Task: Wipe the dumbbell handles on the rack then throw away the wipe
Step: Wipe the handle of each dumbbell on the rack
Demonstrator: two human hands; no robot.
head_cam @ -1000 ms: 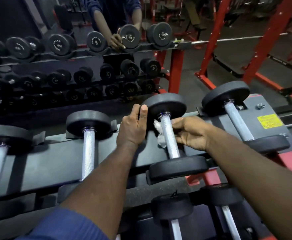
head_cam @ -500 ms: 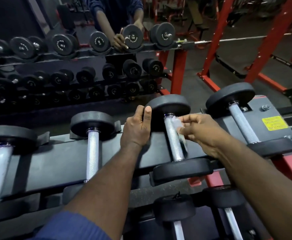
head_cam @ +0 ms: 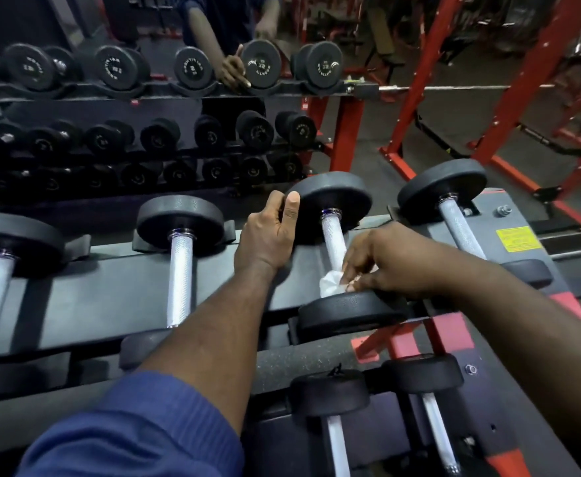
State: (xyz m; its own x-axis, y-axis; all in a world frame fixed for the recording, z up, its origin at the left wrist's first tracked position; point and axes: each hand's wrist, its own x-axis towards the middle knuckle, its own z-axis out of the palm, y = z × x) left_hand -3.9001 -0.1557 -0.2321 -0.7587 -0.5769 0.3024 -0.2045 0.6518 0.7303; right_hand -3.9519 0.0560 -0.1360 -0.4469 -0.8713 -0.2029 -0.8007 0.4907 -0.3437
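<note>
While my left hand (head_cam: 268, 232) curls thumb and fingers round the far head (head_cam: 334, 197) to steady the weight, I judge, my right hand (head_cam: 385, 263) pinches the white wipe (head_cam: 330, 285) against the handle (head_cam: 332, 235) — fingertips together, just above the near head (head_cam: 347, 311) — with the rack (head_cam: 93, 287) beneath.

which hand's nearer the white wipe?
Right. The right hand holds the crumpled white wipe at the knurled steel handle's near end; the left hand grips the dumbbell's far black head.
</note>
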